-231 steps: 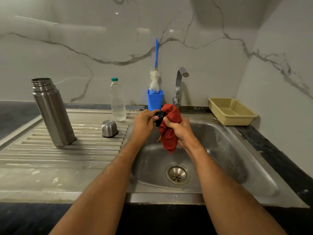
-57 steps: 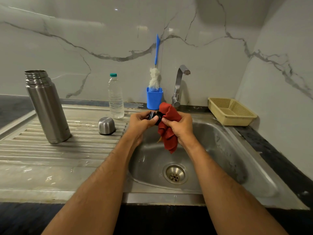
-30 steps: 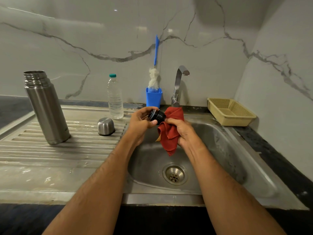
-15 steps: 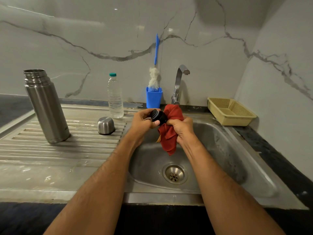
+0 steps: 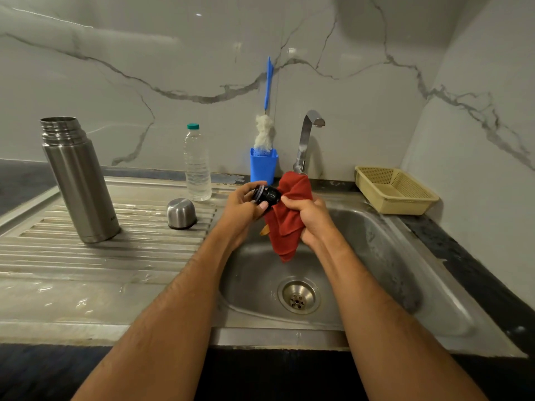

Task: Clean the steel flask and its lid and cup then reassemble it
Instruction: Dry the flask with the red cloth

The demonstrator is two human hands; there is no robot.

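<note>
The open steel flask (image 5: 78,180) stands upright on the ribbed drainboard at the left. Its steel cup (image 5: 181,213) sits upside down on the drainboard, nearer the sink. Over the basin, my left hand (image 5: 243,212) grips the small black lid (image 5: 265,194) between thumb and fingers. My right hand (image 5: 311,219) is closed around a red cloth (image 5: 286,227), which is pressed against the lid's right side and hangs down into the sink. Part of the lid is hidden by the cloth and my fingers.
A steel sink (image 5: 376,256) with a drain (image 5: 299,297) lies below my hands. Behind it are a tap (image 5: 307,137), a blue holder (image 5: 263,166) with a bottle brush (image 5: 265,131), a plastic water bottle (image 5: 197,164) and a yellow basket (image 5: 395,189) at the right.
My left hand has been turning the black lid against the red cloth. Both hands stay over the sink; flask and cup have not moved.
</note>
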